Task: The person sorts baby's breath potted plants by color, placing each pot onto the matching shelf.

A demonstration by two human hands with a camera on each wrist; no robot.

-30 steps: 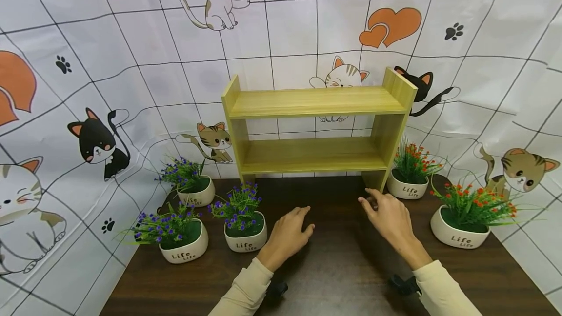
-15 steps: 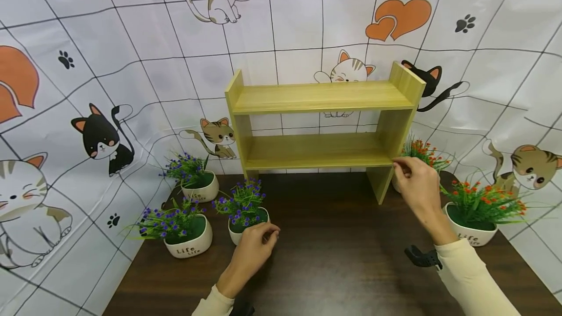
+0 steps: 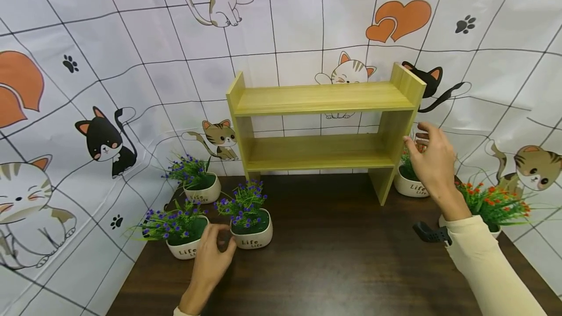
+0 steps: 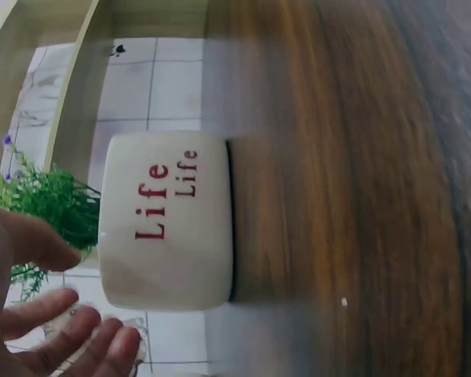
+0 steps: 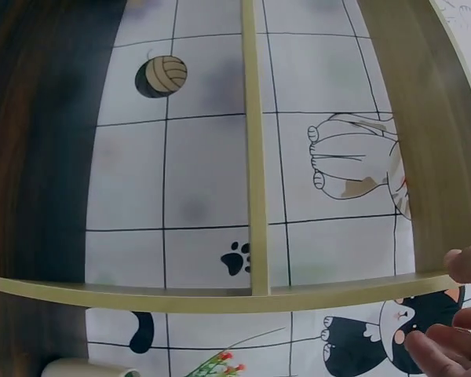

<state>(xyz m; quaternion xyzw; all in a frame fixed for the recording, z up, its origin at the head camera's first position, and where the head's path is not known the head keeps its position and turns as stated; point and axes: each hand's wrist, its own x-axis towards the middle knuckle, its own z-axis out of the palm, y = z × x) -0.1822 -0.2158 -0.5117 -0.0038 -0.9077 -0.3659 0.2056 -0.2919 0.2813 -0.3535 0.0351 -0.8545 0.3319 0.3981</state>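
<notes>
My left hand (image 3: 211,257) is beside the nearest pot of purple flowers (image 3: 251,233), with a gap between thumb and fingers. Its fingers overlap a second purple-flowered pot (image 3: 180,249) behind. The left wrist view shows the white pot (image 4: 165,220) with red "Life Life" lettering, apart from the fingers (image 4: 71,334). A pale wooden two-tier shelf (image 3: 320,152) stands against the wall. My right hand (image 3: 434,165) hovers just outside its right side panel, fingers loosely bent around nothing. In the right wrist view, fingers (image 5: 447,345) appear near the shelf's edge (image 5: 330,297); contact cannot be told.
A third purple-flowered pot (image 3: 203,188) stands at the back left. Behind my right hand and forearm are two pots of orange-red flowers, one at the back (image 3: 410,183) and one farther right (image 3: 493,204). The dark wooden table (image 3: 325,257) meets a cat-patterned wall covering (image 3: 298,23).
My left hand has moved left, from the table's middle to the purple-flowered pots. My right hand went to the shelf's lower right edge, then rose and shifted right, away from it.
</notes>
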